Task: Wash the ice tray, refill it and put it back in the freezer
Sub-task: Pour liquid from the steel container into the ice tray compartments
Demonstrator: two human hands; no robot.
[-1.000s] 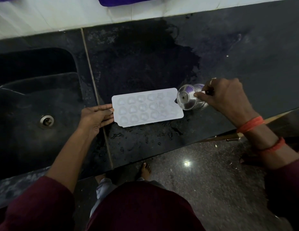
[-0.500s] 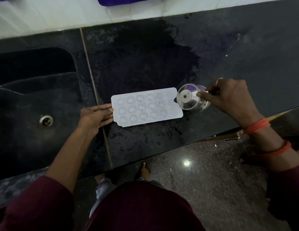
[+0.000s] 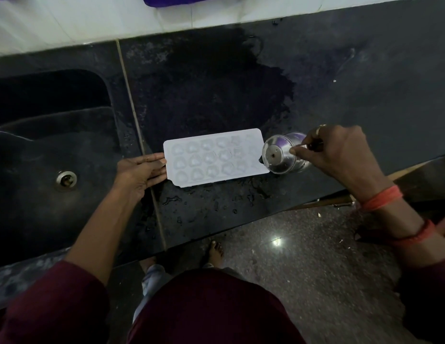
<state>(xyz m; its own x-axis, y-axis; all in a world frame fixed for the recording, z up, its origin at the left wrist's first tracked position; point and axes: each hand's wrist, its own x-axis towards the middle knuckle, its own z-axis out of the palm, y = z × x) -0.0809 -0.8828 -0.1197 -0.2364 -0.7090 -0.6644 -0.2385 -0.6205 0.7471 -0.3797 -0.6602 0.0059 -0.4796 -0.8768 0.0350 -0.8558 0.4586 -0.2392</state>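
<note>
Wet black counter (image 3: pixel 241 100), white heart-celled ice tray (image 3: pixel 215 158)

Pale white with a faint lilac cast on the ice tray (image 3: pixel 215 157), patterned in three rows of rounded cells. Silvery, with a purple reflection, on the steel vessel (image 3: pixel 282 155) right of centre. Black across the surface (image 3: pixel 365 95), with a darker matt blotch (image 3: pixel 211 90) at upper centre and glinting droplets (image 3: pixel 171 199) near the front edge. Thin tan seam (image 3: pixel 132 108) down the left-centre. Black sink (image 3: pixel 42 145) at left, silver drain ring (image 3: pixel 66 178). White tiles (image 3: pixel 67 21) along the top, a deep purple patch (image 3: pixel 179 0) at the upper edge. Orange-red threads (image 3: pixel 381 197) at right. Maroon sleeves (image 3: pixel 55 306) below. Brown speckled floor (image 3: pixel 315 269) at lower right.
</note>
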